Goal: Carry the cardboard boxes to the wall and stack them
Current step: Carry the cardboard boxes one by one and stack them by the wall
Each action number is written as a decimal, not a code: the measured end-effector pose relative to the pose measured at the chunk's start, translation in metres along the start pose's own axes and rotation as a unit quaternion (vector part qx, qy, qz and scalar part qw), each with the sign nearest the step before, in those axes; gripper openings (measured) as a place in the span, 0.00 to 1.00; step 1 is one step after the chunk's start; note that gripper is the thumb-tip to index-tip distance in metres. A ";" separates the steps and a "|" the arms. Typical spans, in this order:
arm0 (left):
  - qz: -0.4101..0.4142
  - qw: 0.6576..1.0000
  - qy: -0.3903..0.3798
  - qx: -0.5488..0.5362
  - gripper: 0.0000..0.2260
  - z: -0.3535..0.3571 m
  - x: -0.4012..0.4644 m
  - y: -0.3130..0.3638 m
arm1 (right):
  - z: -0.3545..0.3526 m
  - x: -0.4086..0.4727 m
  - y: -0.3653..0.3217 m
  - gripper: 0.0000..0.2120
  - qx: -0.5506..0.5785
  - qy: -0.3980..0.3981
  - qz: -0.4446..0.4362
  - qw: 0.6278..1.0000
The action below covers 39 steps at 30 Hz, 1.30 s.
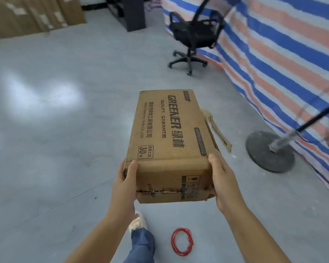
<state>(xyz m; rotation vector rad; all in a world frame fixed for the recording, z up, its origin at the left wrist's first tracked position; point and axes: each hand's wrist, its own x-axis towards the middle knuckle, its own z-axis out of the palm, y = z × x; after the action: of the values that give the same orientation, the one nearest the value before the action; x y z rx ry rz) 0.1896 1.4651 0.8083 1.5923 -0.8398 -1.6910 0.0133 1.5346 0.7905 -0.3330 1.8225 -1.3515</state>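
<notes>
A long brown cardboard box (167,137) printed "GREENER" is carried lengthwise in front of me, above the grey floor. My left hand (124,182) grips its near left corner, thumb on top. My right hand (221,179) grips the near right corner, thumb along the top edge and fingers under the end. A torn flap (217,128) hangs off the box's right side. More large cardboard boxes (27,14) stand at the far left, blurred.
A black office chair (194,35) stands ahead to the right. A striped blue, white and orange tarpaulin (283,59) covers the right side. A stand with a round black base (270,150) sits beside it. A red wire coil (181,241) lies near my foot (138,223). A dark shelf unit (129,10) stands far back.
</notes>
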 end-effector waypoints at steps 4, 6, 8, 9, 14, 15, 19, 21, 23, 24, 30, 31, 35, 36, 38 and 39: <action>0.008 0.999 0.026 -0.031 0.10 -0.054 0.051 0.045 | 0.089 0.024 -0.027 0.14 -0.007 -0.033 0.010 0.999; 0.020 0.998 0.039 -0.047 0.09 -0.078 0.072 0.067 | 0.130 0.033 -0.041 0.10 -0.018 -0.061 0.001 0.998; 0.030 0.996 0.057 -0.063 0.09 -0.099 0.091 0.087 | 0.167 0.040 -0.055 0.10 -0.029 -0.092 -0.017 0.995; 0.037 0.995 0.065 -0.070 0.10 -0.109 0.099 0.095 | 0.184 0.045 -0.062 0.10 -0.037 -0.105 -0.027 0.993; 0.067 0.987 0.112 -0.099 0.12 -0.143 0.138 0.126 | 0.255 0.072 -0.090 0.12 -0.067 -0.164 -0.056 0.983; 0.073 0.985 0.119 -0.102 0.11 -0.147 0.146 0.133 | 0.267 0.079 -0.094 0.13 -0.074 -0.174 -0.061 0.980; 0.078 0.981 0.140 -0.111 0.09 -0.157 0.184 0.158 | 0.312 0.114 -0.108 0.14 -0.090 -0.199 -0.065 0.974; 0.078 0.979 0.151 -0.112 0.09 -0.156 0.208 0.173 | 0.332 0.138 -0.116 0.14 -0.098 -0.207 -0.066 0.971; 0.081 0.977 0.162 -0.110 0.10 -0.151 0.237 0.188 | 0.353 0.164 -0.127 0.14 -0.109 -0.213 -0.071 0.968; 0.083 0.976 0.168 -0.110 0.10 -0.147 0.254 0.197 | 0.363 0.180 -0.135 0.13 -0.111 -0.218 -0.074 0.967; 0.089 0.973 0.178 -0.118 0.12 -0.117 0.350 0.265 | 0.421 0.277 -0.199 0.12 -0.099 -0.241 -0.073 0.963; 0.087 0.972 0.180 -0.120 0.12 -0.113 0.365 0.276 | 0.431 0.293 -0.210 0.12 -0.101 -0.246 -0.075 0.961; 0.086 0.964 0.207 -0.143 0.11 -0.110 0.420 0.319 | 0.485 0.348 -0.245 0.13 -0.109 -0.277 -0.074 0.952; 0.087 0.961 0.217 -0.146 0.12 -0.112 0.431 0.328 | 0.500 0.358 -0.251 0.14 -0.114 -0.283 -0.074 0.949; 0.090 0.956 0.236 -0.146 0.13 -0.121 0.454 0.347 | 0.533 0.375 -0.261 0.14 -0.121 -0.300 -0.077 0.943; 0.090 0.954 0.246 -0.149 0.14 -0.127 0.467 0.356 | 0.550 0.382 -0.266 0.14 -0.123 -0.306 -0.078 0.941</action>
<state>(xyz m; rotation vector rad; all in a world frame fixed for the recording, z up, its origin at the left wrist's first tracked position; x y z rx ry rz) 0.3095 0.8772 0.8236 1.5709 -0.4372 -1.1509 0.1136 0.8209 0.8063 -0.9371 1.4453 -0.9655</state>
